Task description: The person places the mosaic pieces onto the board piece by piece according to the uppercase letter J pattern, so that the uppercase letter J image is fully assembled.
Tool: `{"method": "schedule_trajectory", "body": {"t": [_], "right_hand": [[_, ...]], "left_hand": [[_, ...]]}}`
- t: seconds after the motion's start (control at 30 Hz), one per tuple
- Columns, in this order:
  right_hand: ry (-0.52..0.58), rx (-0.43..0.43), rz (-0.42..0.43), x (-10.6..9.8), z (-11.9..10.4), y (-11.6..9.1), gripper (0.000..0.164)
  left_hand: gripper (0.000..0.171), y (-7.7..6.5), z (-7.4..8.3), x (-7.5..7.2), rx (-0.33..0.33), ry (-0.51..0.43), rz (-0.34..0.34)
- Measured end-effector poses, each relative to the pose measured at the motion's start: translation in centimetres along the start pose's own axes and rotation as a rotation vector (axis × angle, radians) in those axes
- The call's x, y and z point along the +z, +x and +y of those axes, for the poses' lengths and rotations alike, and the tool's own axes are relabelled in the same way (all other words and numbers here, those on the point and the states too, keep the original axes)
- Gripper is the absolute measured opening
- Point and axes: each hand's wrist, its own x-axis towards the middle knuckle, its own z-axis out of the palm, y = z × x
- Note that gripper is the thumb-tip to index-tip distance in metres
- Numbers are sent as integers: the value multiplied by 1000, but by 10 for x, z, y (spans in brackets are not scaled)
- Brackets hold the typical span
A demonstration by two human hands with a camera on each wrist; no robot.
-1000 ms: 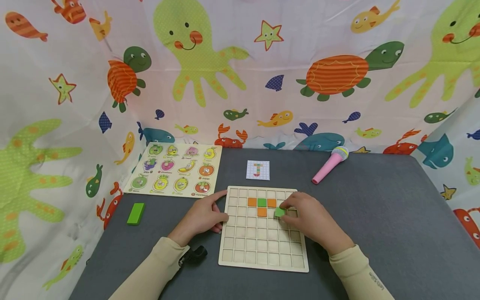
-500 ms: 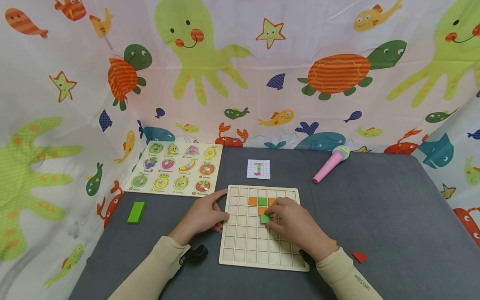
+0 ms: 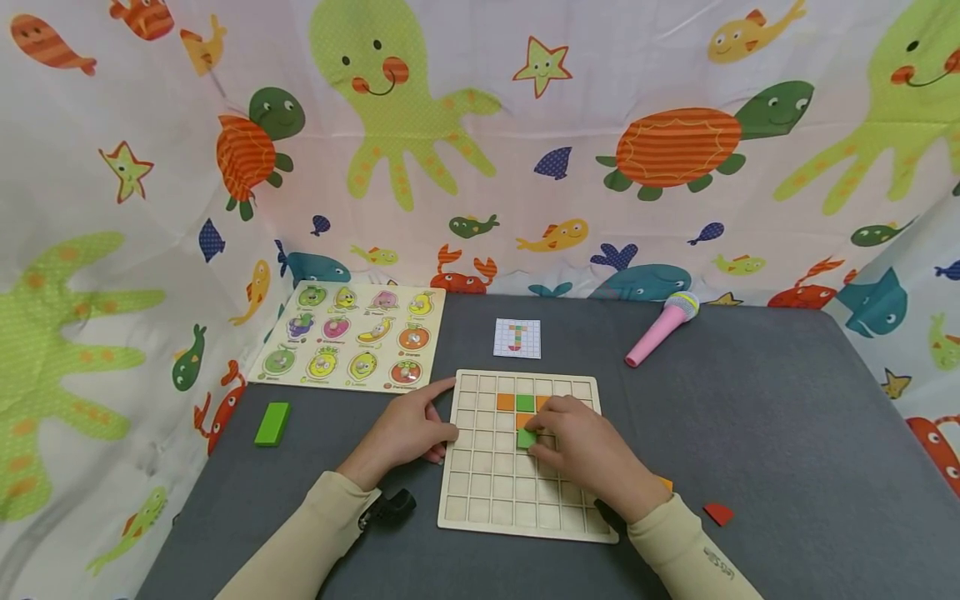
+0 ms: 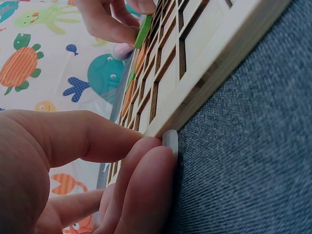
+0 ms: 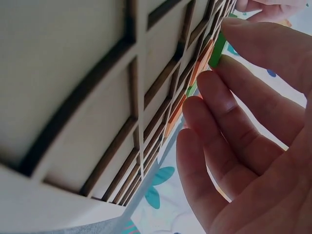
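My right hand [image 3: 581, 442] pinches a green square tile [image 3: 525, 440] between thumb and forefinger, in a cell of the wooden grid board [image 3: 504, 487]. The right wrist view shows that tile [image 5: 218, 50] tilted, with the other fingers loosely bent. Just behind it lies an orange tile [image 3: 522, 420]. Above that is a row: an orange tile [image 3: 506, 402], a green tile [image 3: 524, 403] and another orange tile [image 3: 542, 402], partly hidden by the right hand. My left hand [image 3: 401, 433] touches the board's left edge, forefinger and thumb extended along it.
A small card with a J pattern [image 3: 517, 338] lies behind the board. A fruit puzzle [image 3: 292, 382] and a green block [image 3: 272, 425] are at left. A pink toy microphone [image 3: 654, 337], a red piece [image 3: 718, 513] and a half-hidden orange piece [image 3: 665, 482] are at right.
My right hand has carried the green tile left and nearer to me, to the cell below the single orange tile. The red and orange pieces at right have come into view. My left hand stays put.
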Motion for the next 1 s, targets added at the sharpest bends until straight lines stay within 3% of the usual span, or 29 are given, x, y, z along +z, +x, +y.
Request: {"method": "schedule_trajectory", "body": {"t": [1.0], "right_hand": [[24,6,-14,1,-1,0,22]], "left_hand": [[81,1,-2,0,-7,13,3]]}}
